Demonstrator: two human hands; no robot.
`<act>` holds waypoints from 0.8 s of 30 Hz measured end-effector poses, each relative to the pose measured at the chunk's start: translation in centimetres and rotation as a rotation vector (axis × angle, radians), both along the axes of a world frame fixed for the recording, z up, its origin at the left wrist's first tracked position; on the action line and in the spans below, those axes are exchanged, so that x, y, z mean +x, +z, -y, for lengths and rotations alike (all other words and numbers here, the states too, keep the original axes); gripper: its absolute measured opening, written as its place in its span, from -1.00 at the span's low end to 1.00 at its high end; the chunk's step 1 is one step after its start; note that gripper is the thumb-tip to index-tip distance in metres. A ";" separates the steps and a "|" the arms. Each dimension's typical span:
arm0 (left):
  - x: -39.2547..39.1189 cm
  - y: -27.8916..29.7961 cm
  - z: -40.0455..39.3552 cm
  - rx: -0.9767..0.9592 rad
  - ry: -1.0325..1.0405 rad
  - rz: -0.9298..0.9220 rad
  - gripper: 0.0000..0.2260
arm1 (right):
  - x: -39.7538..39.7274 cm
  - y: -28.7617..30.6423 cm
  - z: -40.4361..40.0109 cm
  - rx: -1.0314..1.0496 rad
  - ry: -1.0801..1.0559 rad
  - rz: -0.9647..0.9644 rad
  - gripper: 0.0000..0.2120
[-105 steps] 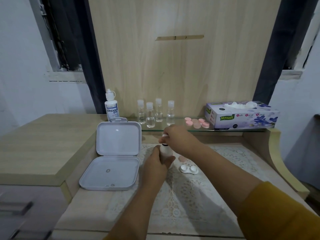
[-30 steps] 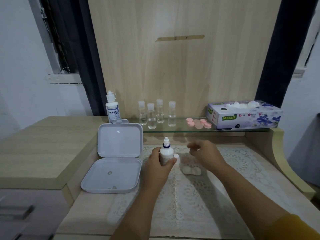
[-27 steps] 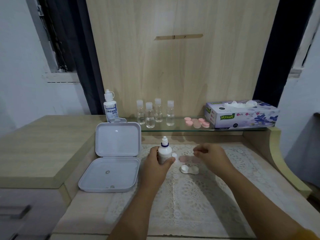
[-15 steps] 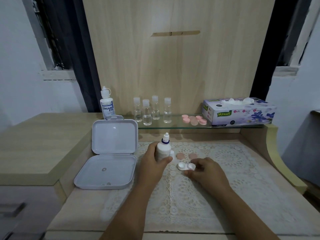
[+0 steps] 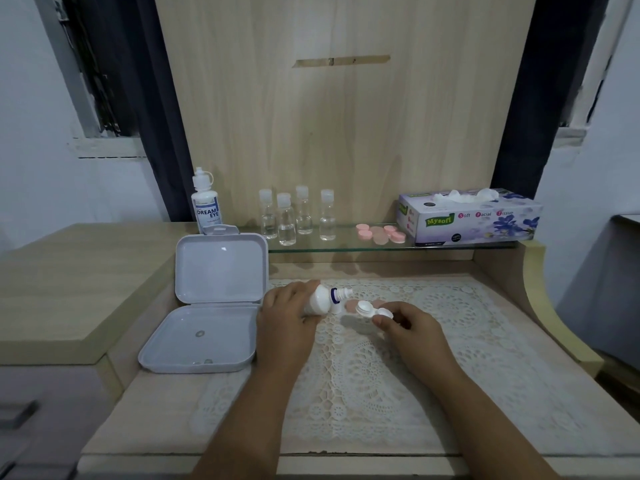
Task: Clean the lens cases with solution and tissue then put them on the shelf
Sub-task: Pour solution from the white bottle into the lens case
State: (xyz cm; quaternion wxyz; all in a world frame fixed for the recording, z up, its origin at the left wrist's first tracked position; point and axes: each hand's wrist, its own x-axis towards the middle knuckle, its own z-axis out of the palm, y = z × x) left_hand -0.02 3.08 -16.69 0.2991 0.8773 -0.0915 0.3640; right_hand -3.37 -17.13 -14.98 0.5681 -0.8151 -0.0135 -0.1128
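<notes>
My left hand point(image 5: 285, 311) grips a small white solution bottle point(image 5: 320, 300), uncapped and tilted so its nozzle points right toward the lens case. My right hand point(image 5: 408, 327) pinches the white double-cup lens case point(image 5: 372, 310) and holds it just above the lace mat, its cups open. Two pink caps point(image 5: 351, 305) lie on the mat behind the case, partly hidden. The bottle's small white cap point(image 5: 335, 309) stands beside them. A tissue box point(image 5: 471, 216) sits on the glass shelf point(image 5: 346, 247) at the right.
An open grey plastic box point(image 5: 211, 306) lies at the left of the mat. On the shelf stand a larger solution bottle point(image 5: 206, 206), several small clear bottles point(image 5: 296, 216) and a pink lens case with caps point(image 5: 380, 233). A raised wooden top point(image 5: 69, 289) is at left.
My right hand came down onto the lens case and lifted it. My left hand tipped the upright bottle over toward the right, nozzle close to the case.
</notes>
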 end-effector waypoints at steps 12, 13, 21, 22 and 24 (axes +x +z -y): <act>-0.4 0.3 0.3 0.182 0.078 0.078 -0.48 | 0.0 0.2 0.1 -0.036 0.071 0.003 -0.88; -0.4 0.4 0.4 0.187 0.082 0.082 -0.48 | -0.1 0.3 0.1 -0.039 0.077 0.006 -0.88; -0.5 0.7 0.5 0.195 0.099 0.169 -0.49 | -0.4 0.5 0.0 -0.072 0.096 0.006 -0.80; -0.6 0.7 0.5 0.197 0.097 0.177 -0.49 | -0.4 0.5 -0.1 -0.073 0.095 0.004 -0.80; -0.8 0.7 0.5 0.205 0.091 0.187 -0.48 | -0.4 0.5 -0.1 -0.074 0.093 0.000 -0.80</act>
